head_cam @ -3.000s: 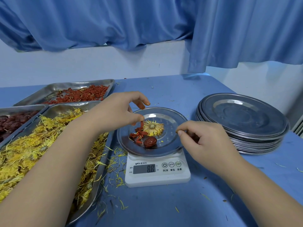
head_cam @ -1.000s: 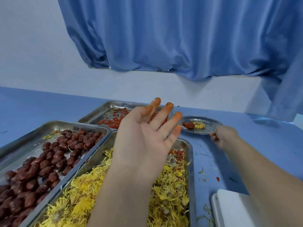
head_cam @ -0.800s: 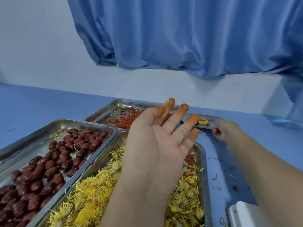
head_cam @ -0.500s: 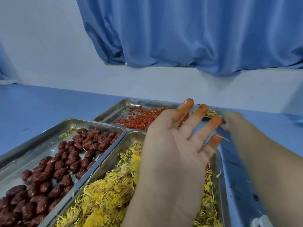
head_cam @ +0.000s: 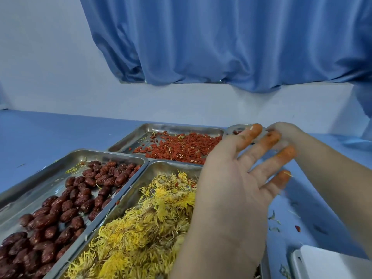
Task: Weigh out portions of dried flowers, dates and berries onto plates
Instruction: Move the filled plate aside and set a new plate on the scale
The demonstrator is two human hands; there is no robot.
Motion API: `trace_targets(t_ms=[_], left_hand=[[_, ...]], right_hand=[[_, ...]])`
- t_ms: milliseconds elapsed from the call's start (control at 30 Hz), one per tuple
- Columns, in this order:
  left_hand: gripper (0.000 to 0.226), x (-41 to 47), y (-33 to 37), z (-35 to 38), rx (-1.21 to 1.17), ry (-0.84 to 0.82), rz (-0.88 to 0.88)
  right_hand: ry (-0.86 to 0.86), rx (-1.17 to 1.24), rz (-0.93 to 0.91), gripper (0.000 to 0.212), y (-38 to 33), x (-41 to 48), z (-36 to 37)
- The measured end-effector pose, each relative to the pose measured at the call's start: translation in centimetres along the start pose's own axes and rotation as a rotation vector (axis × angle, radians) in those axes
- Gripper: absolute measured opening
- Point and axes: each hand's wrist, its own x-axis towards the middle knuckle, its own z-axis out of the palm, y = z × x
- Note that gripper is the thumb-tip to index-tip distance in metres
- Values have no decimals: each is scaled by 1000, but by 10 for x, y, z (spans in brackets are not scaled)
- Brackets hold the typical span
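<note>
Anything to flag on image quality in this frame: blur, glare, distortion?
Head view: motion blur smears the right hand at the small plate and the left hand around its fingertips; the dates and dried flowers are fairly sharp. Head view: soft glare on the date tray rim; the table runs tilted; lighting is even, shadows are faint.

Three trays (head_cam: 40, 182) (head_cam: 161, 128) (head_cam: 161, 170), one plate (head_cam: 234, 127), one scale (head_cam: 332, 262), two hands (head_cam: 237, 188) (head_cam: 285, 135)
</note>
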Motion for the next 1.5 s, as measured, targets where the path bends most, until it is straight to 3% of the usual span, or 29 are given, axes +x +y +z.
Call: trace_targets(t_ms=[267,500,667,867,1000,1067,1133,1233,1500], left_hand=[[21,-13,-22,18,181,-10,47],[19,-39,-78,49,416,-200,-40],[21,-51,-94,48,395,-176,-69],[15,-65,-100,28,250,-110,-112],[18,-72,-113,13,218,-58,-76],[20,-75,-118,8,236,-53,-66],[21,-78,-118,1,236,-53,-41],[22,-79,-112,-7,217,-49,4],[22,-74,-111,-17,217,21,22]], right_hand=[[-166,79,-45,4,-32,-124,-56],[-173,-1,-142,7,-27,-246,-135],[-45,-178,-298,23,-9,-311,-197],[179,-329,-400,14,49,-336,-250],[407,-982,-722,12,83,-336,-271],[341,-1116,-715,7,91,-341,-277],[296,-1229,-669,17,94,-342,-280],[320,-1339,-659,20,97,-344,-280],[469,-1318,-692,16,98,-345,-278]])
